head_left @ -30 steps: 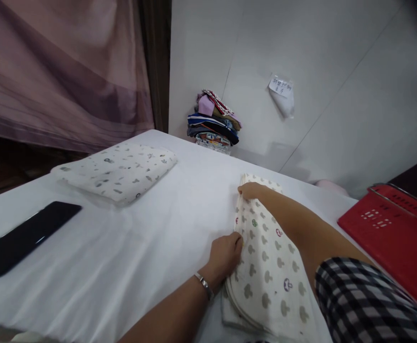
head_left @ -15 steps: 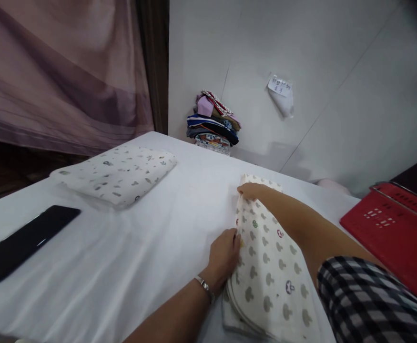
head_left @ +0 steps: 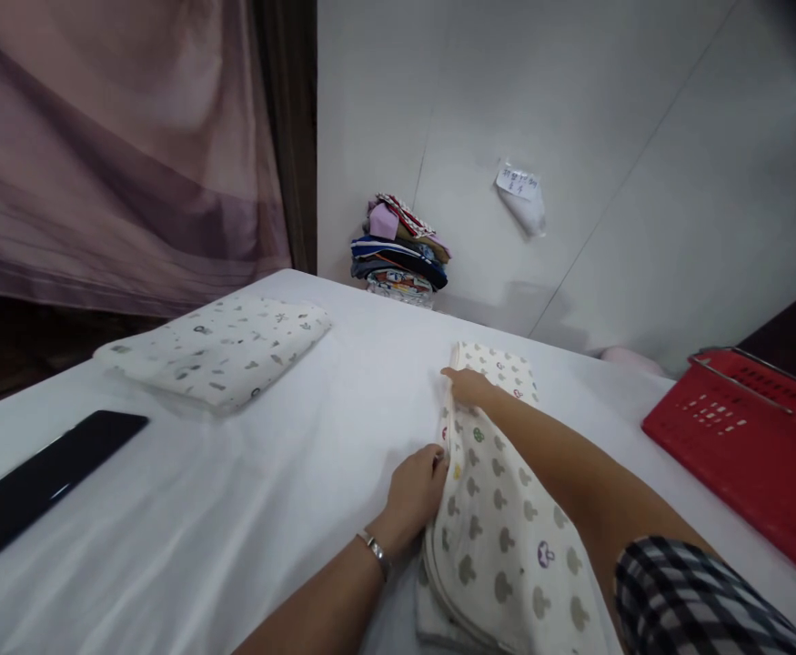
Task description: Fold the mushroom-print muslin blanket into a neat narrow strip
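Note:
A cream cloth printed with small mushrooms lies folded on the white table in front of me. My left hand, with a metal bracelet on the wrist, pinches the cloth's left edge near me. My right hand grips the same edge farther away, near the far corner, with the forearm lying across the cloth. The left edge is lifted slightly between the two hands. Several layers of the cloth show at its near corner.
A second folded patterned cloth lies at the left. A black flat device rests near the left edge. A red plastic basket stands at the right. A stack of folded clothes sits by the wall, and a paper note hangs there.
Both hands have drawn the cloth's left edge up and slightly leftward. The view has tilted, so everything sits a little lower in the picture.

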The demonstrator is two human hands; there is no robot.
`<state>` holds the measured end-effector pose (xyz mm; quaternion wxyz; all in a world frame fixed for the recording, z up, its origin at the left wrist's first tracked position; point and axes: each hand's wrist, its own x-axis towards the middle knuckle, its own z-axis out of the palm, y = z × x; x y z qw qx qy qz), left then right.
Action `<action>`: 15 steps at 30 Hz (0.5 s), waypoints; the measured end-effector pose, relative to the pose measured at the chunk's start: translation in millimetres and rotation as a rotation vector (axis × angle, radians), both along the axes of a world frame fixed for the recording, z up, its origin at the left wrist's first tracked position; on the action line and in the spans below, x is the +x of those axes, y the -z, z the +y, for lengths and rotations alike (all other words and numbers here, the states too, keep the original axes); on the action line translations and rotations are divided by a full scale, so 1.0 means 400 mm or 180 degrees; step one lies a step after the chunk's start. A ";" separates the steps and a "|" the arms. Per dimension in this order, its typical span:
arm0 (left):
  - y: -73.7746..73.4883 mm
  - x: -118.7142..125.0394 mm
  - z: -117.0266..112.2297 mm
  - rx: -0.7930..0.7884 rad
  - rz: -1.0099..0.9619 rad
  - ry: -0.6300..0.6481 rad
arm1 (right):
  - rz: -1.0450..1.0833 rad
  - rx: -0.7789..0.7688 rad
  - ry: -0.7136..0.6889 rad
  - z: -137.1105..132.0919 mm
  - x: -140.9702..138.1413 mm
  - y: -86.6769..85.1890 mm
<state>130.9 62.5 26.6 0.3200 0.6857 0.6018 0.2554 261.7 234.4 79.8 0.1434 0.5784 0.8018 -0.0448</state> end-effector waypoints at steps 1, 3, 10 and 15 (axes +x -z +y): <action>-0.002 -0.001 0.000 -0.0016 0.0007 0.0012 | 0.0048 0.0055 0.0018 -0.024 -0.005 0.004; -0.004 -0.002 0.000 -0.0050 0.0024 0.0027 | 0.0188 0.0164 0.0031 -0.082 -0.013 0.013; 0.007 -0.010 0.014 0.0085 -0.0054 0.0083 | 0.1784 0.0393 -0.0102 -0.321 0.003 0.071; 0.016 -0.016 0.016 0.0000 -0.0320 -0.0100 | 0.2453 0.0584 -0.0431 -0.504 0.053 0.087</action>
